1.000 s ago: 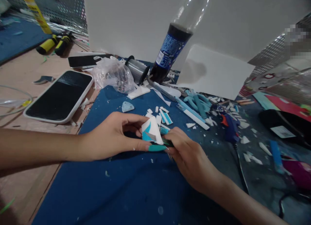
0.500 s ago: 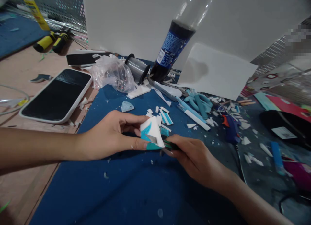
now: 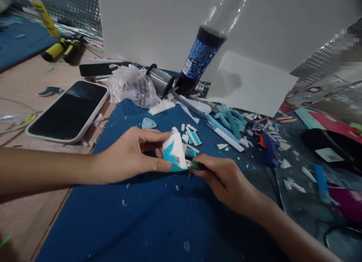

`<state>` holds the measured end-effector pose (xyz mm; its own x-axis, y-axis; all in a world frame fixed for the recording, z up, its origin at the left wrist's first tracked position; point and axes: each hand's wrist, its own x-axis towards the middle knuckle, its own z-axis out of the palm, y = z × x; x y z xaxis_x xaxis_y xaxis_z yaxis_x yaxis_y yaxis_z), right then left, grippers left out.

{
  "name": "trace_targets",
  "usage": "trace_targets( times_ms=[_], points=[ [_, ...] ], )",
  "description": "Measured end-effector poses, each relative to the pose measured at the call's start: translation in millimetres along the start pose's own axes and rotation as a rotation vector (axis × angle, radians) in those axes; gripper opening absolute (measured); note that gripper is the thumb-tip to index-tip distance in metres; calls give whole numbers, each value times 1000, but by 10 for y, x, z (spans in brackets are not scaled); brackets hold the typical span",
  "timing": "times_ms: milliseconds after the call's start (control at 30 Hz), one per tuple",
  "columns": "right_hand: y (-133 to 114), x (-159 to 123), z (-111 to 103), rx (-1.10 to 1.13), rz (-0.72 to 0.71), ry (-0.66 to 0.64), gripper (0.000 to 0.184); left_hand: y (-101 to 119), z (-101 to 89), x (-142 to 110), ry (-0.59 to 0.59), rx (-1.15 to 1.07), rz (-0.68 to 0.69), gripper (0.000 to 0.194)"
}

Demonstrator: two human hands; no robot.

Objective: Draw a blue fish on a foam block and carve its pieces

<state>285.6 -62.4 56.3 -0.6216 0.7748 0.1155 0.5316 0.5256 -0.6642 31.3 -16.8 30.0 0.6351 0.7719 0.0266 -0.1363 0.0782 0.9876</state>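
Note:
My left hand pinches a small white foam piece with blue colouring on its face, fingers behind it and the teal-nailed thumb along its lower edge. My right hand is closed around a craft knife with a dark green handle, mostly hidden by the fingers. Its metal end meets the foam piece's lower right corner. Just behind lie white and blue foam offcuts and a pale blue chip. Both hands are above the blue mat.
A tilted dark-drink bottle stands behind, beside a wire spool and plastic bag. To the left lies a phone. Blue-handled pliers, a glue gun and a black pouch are on the right.
The foam piece has tipped slightly up and left in my left hand. The grey blade seen across its face earlier is now at its right corner; my right hand has shifted slightly up.

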Motion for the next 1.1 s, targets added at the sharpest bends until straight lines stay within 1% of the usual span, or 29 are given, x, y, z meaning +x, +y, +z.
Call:
trace_targets(
  times_ms=[200, 400, 500, 533, 633, 767, 833, 933, 1000, 1100],
  points=[
    [-29, 14, 39, -23, 26, 19, 25, -11, 4, -7, 18, 10, 10, 31],
    [-50, 1, 56, -38, 6, 11, 24, -22, 10, -43, 30, 100, 55, 25],
    [-55, -11, 57, -43, 7, -1, 23, -19, 14, -48, 51, 173, 39, 15],
    [-57, -16, 58, -47, 17, -15, 22, -15, 16, -47, 52, 205, 32, 15],
    [-70, -23, 60, -48, 51, -54, 20, 2, 18, -45, 27, 288, 26, 18],
    [-104, -4, 46, 6, 98, -67, 21, 19, 13, -53, -46, 279, 33, 24],
    [-125, 5, 31, 43, 108, -85, 21, 21, 10, -60, -65, 265, 59, 28],
    [-149, 2, 19, 77, 91, -115, 19, 21, 7, -72, -38, 290, 132, 31],
    [-154, -9, 23, 59, 74, -117, 19, 25, 8, -85, -14, 314, 186, 35],
    [-146, -26, 38, 2, 37, -107, 17, 30, 13, -111, -24, 362, 269, 35]
  ],
)
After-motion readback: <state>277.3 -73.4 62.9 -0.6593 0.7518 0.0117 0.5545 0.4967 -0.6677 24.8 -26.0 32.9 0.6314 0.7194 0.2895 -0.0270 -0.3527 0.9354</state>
